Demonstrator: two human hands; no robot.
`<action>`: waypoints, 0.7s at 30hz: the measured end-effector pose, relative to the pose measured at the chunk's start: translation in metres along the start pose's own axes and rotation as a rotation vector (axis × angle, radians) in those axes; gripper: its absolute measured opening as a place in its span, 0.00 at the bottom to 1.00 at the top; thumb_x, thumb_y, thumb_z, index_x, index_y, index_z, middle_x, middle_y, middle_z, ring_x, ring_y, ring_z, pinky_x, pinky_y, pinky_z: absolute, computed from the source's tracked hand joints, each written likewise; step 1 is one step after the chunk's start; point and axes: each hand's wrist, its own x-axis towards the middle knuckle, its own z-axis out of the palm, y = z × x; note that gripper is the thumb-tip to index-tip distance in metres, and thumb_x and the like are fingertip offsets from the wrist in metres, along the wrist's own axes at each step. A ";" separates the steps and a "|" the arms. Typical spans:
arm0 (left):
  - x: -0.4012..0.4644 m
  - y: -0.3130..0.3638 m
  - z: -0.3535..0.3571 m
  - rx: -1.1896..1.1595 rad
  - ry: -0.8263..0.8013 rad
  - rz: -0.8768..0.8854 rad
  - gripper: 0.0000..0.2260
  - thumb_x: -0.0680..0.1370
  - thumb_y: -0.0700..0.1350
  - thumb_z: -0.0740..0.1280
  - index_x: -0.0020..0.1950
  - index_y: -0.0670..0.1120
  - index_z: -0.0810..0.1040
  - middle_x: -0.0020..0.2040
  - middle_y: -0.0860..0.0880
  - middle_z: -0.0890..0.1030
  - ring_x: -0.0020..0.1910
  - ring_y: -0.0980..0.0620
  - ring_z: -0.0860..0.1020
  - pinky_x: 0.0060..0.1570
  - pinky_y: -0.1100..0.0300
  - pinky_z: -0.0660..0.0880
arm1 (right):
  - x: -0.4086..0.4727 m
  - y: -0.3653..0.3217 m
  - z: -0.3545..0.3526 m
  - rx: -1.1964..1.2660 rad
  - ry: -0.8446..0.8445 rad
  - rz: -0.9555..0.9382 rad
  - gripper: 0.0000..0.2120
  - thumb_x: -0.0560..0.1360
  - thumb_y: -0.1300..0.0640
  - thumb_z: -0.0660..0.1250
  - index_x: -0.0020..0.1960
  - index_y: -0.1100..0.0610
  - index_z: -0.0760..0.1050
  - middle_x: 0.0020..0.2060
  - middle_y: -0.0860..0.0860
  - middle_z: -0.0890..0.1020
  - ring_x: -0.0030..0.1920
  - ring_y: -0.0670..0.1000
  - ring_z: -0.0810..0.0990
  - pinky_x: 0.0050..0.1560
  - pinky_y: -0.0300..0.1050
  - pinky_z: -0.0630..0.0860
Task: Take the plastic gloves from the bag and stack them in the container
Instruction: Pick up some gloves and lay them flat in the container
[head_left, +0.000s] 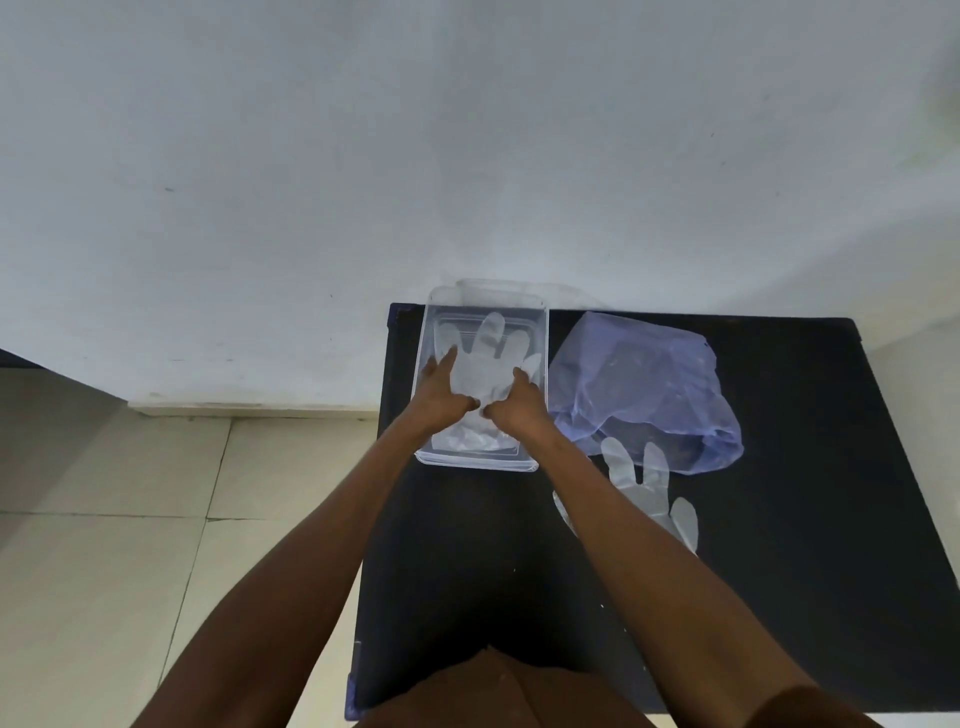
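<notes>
A clear plastic container (540, 332) stands at the far left of the black table. Inside it lies a translucent plastic glove (491, 345), fingers pointing away from me. My left hand (441, 397) and my right hand (517, 408) are both inside the container, side by side, fingers curled on the glove's wrist part. A bluish see-through bag (649, 387) lies crumpled to the right of the container. Another glove (647, 486) lies flat on the table in front of the bag, partly hidden by my right forearm.
The black table (810, 545) stands against a white wall (467, 156). Tiled floor (156, 519) shows to the left of the table's left edge. My body is close to the table's near edge.
</notes>
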 end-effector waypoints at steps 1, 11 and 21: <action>-0.003 0.002 0.000 0.042 -0.014 0.010 0.33 0.78 0.45 0.71 0.79 0.45 0.58 0.77 0.42 0.64 0.78 0.40 0.61 0.78 0.43 0.59 | 0.000 0.000 0.001 0.005 0.001 -0.007 0.36 0.72 0.58 0.77 0.74 0.59 0.64 0.67 0.58 0.76 0.66 0.60 0.77 0.56 0.44 0.74; -0.015 -0.009 0.016 0.059 0.045 -0.068 0.27 0.78 0.37 0.68 0.76 0.48 0.66 0.77 0.44 0.67 0.73 0.43 0.70 0.69 0.52 0.71 | -0.038 0.007 0.001 -0.075 0.189 -0.057 0.28 0.78 0.58 0.71 0.75 0.58 0.66 0.73 0.57 0.71 0.72 0.58 0.73 0.70 0.48 0.72; 0.000 -0.016 0.018 0.106 -0.092 -0.186 0.26 0.81 0.35 0.62 0.78 0.46 0.62 0.79 0.43 0.64 0.75 0.40 0.68 0.72 0.48 0.70 | -0.011 0.005 0.016 0.023 -0.047 0.059 0.26 0.79 0.61 0.63 0.75 0.62 0.63 0.73 0.60 0.71 0.69 0.61 0.74 0.68 0.51 0.74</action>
